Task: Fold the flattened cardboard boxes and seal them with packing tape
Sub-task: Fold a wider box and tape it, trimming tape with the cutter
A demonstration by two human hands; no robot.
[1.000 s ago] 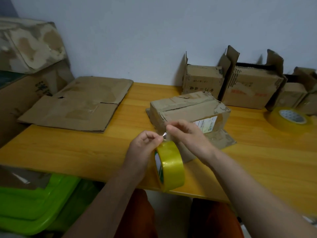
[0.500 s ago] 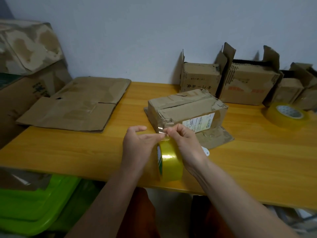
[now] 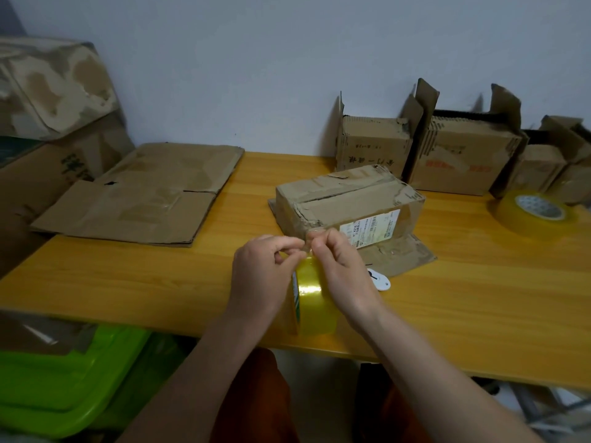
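A yellow tape roll [image 3: 315, 297] stands on edge near the table's front, held between both hands. My left hand [image 3: 262, 276] grips its left side, and my right hand [image 3: 343, 273] pinches the loose tape end at the top of the roll. Just behind them sits a folded cardboard box [image 3: 348, 199] with its top flaps closed and a white label on its front, resting on a flat piece of cardboard [image 3: 403, 257]. A flattened cardboard box [image 3: 144, 196] lies at the table's left.
Several folded boxes with raised flaps [image 3: 460, 161] line the wall at the back right. A second tape roll [image 3: 534, 212] lies flat at the right. A small white object [image 3: 379, 281] lies by my right hand. Big cartons [image 3: 48, 123] stand left; green bins [image 3: 64, 378] below.
Both hands and the roll have edged slightly toward the box. The fingers stay pinched at the tape end on top of the roll.
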